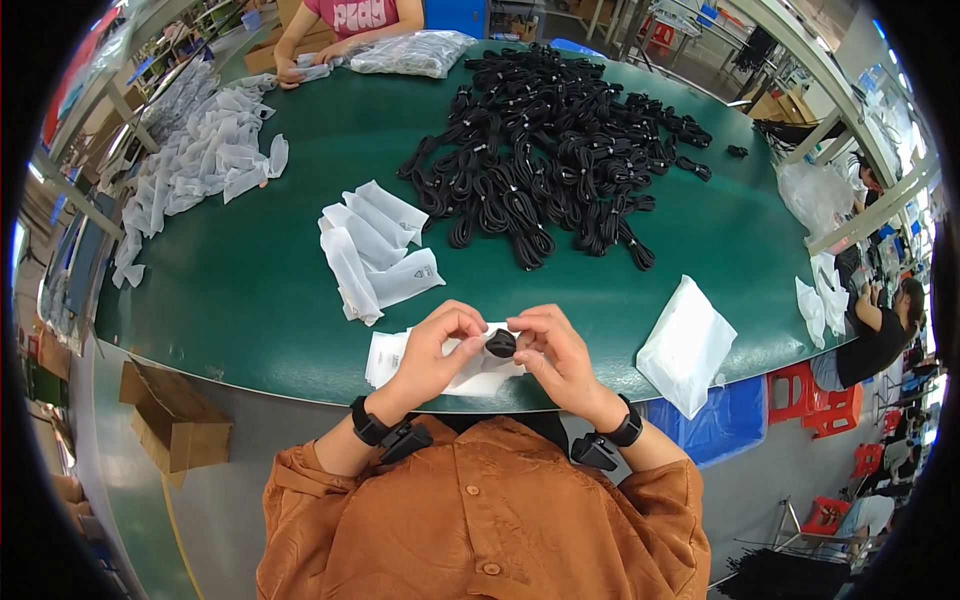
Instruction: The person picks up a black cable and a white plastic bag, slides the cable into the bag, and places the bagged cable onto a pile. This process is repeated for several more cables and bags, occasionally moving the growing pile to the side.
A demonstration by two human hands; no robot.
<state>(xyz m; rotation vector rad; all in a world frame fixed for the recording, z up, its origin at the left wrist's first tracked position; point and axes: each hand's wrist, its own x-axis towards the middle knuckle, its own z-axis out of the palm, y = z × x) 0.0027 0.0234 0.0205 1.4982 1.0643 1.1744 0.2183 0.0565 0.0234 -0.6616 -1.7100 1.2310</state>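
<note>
Coil [500, 344], black, is up between my two hands, just above the near edge of the green surface [250, 310]. Right hand [553, 352]: narrow, fingertips holding the coil at its right side. Left hand [440, 348]: fingers bent, thumb near the index, narrow too, tips beside the coil; can't tell from my feed whether it grips anything. White bags [480, 384] lie flat under both hands. Black strap [371, 424] on the left wrist, another [627, 422] on the right.

Beyond the hands, slightly left: row of bags [403, 279], whitish, partly overlapping. Past that, centre to right: big pile [545, 140] of black coils, one stray [737, 151] off its right side. Far left: heap [215, 145] of whitish bags. Right of my right hand: big white bag [686, 345] near the surface's edge.

Far side: co-worker's hand [289, 73] at a small clear bag [318, 70], a clear packet [412, 53] beside it. Floor left: open carton [172, 425]. Floor right: blue bin [712, 425], red stools [830, 408].
</note>
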